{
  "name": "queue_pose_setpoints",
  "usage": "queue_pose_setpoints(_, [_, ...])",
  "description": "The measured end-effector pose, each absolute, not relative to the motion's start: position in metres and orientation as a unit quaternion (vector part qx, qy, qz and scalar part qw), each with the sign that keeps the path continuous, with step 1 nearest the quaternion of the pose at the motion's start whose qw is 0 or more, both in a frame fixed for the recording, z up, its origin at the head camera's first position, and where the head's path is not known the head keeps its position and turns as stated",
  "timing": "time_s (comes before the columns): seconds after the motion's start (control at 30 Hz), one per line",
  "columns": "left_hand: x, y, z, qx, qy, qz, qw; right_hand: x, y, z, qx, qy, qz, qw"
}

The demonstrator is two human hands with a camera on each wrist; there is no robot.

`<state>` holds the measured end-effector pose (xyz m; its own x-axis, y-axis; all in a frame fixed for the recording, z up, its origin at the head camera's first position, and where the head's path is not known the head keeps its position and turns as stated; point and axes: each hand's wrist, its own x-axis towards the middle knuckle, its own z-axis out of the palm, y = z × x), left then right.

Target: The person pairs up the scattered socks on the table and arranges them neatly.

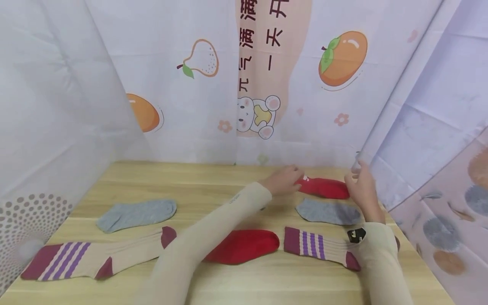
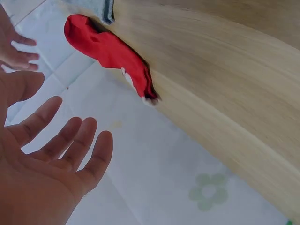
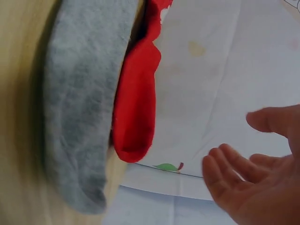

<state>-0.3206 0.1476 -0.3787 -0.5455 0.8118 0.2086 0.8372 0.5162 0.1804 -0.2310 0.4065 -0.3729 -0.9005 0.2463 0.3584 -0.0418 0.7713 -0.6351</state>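
Note:
A red sock [image 1: 324,187] with white marks near one end lies at the back right of the table. My left hand [image 1: 284,180] is by its left end, fingers spread and slightly bent in the left wrist view. Near the toe end of that sock, my right hand [image 1: 363,188] is raised with its fingers apart and nothing in them. The red sock [image 3: 136,103] lies beside a grey sock [image 3: 84,108] in the right wrist view. Another red sock [image 1: 244,246] lies at the middle front, partly behind my left sleeve.
At left lie a grey sock [image 1: 137,214] and a cream sock [image 1: 129,250] with purple stripes and maroon ends. A matching striped sock [image 1: 312,245] lies at right, partly under my right sleeve. White printed curtains [image 1: 183,110] hang behind the wooden table [image 1: 213,182].

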Motion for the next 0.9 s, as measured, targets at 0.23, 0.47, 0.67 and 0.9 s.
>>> queue_pose_setpoints(0.23, [-0.323, 0.172, -0.385, -0.459, -0.88, -0.119, 0.041, -0.232, 0.418, -0.39, -0.006, -0.95, 0.287, 0.124])
queue_pose_setpoints(0.47, [-0.337, 0.193, -0.395, -0.423, -0.898, -0.115, 0.035, -0.232, 0.421, -0.403, 0.021, -0.969, 0.238, 0.065])
queue_pose_setpoints(0.67, [-0.35, 0.203, -0.416, -0.381, -0.92, -0.093, -0.001, -0.236, 0.413, -0.412, 0.048, -0.967, 0.246, 0.045])
queue_pose_setpoints(0.9, [-0.353, 0.201, -0.422, -0.358, -0.93, -0.088, -0.001, -0.234, 0.411, -0.412, 0.017, -0.968, 0.25, 0.027])
